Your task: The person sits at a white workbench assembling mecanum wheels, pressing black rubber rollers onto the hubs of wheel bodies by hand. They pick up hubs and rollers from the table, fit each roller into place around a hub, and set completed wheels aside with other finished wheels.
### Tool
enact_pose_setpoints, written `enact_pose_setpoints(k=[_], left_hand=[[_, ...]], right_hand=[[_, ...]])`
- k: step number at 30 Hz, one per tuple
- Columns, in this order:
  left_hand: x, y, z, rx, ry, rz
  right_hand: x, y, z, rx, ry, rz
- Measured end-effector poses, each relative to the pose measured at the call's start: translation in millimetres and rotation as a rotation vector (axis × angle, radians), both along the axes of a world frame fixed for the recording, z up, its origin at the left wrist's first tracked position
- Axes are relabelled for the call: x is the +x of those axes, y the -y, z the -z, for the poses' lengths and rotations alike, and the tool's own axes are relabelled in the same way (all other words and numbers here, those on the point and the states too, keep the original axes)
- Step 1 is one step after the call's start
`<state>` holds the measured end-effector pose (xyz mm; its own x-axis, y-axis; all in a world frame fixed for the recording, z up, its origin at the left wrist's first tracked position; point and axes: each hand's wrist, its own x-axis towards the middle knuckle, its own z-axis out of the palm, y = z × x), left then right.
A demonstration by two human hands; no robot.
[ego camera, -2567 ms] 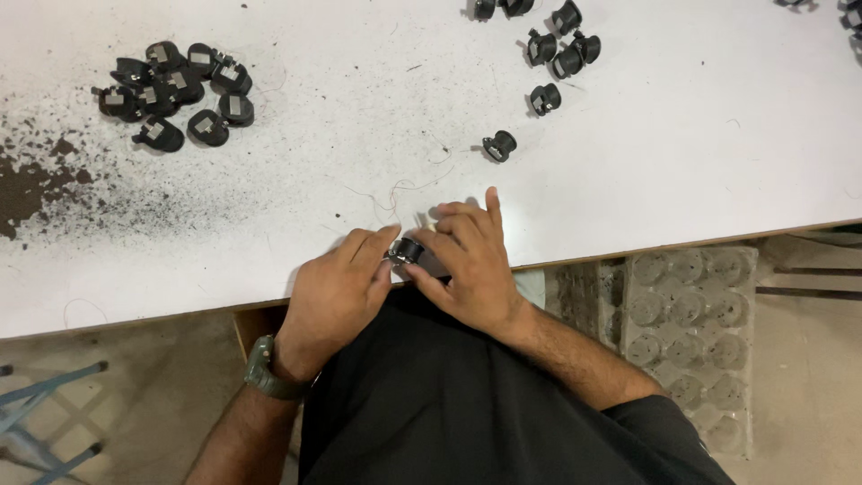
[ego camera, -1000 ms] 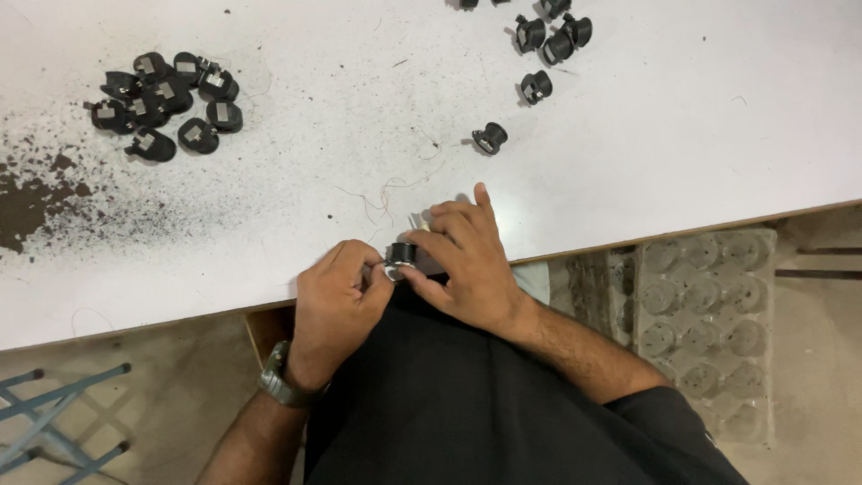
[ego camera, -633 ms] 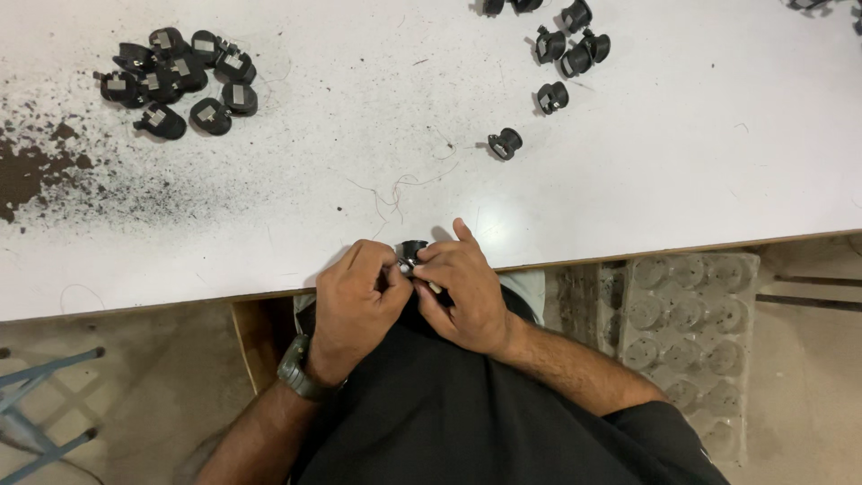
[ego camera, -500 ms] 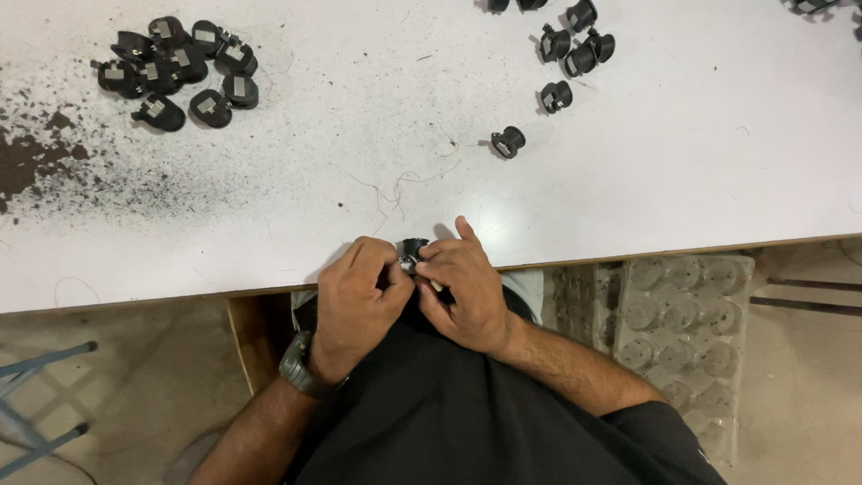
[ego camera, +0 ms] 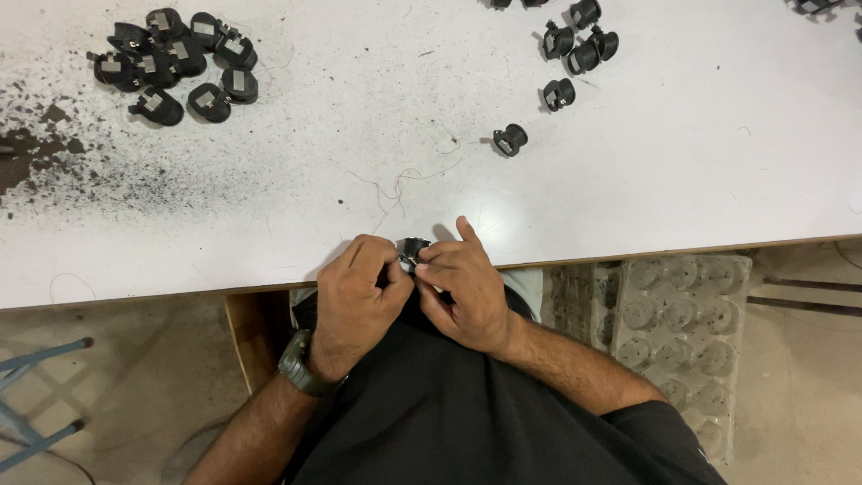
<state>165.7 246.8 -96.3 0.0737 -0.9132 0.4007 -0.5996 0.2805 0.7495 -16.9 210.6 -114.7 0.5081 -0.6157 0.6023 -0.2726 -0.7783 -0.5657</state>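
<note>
White bench point(ego camera: 682, 171) carries dark grit toward its left end; its middle lies open. At the bench's near edge, left hand point(ego camera: 359, 296) and right hand point(ego camera: 462, 292) pinch one small black plastic part point(ego camera: 413, 251) together; its axis cannot be told. Similar black parts point(ego camera: 180, 63) cluster far-left and far-right point(ego camera: 575, 49). Grey moulded tray point(ego camera: 687, 319) sits below the bench.

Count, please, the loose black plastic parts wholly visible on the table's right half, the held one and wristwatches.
Loose black plastic parts: 6
Small black plastic part between left hand and right hand: 1
Dark grey wristwatch: 1
Total: 8
</note>
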Motion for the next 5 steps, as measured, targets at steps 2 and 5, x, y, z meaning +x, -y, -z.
enact_pose_setpoints(k=[2,5], left_hand=[[2.0,-4.4,16.1,0.011,-0.001,0.002],[18.1,-0.9,54.6,0.035,-0.010,0.003]], right_hand=[[0.2,0.0,0.3,-0.002,0.014,0.005],[-0.5,-0.5,1.1,-0.005,0.009,0.010]])
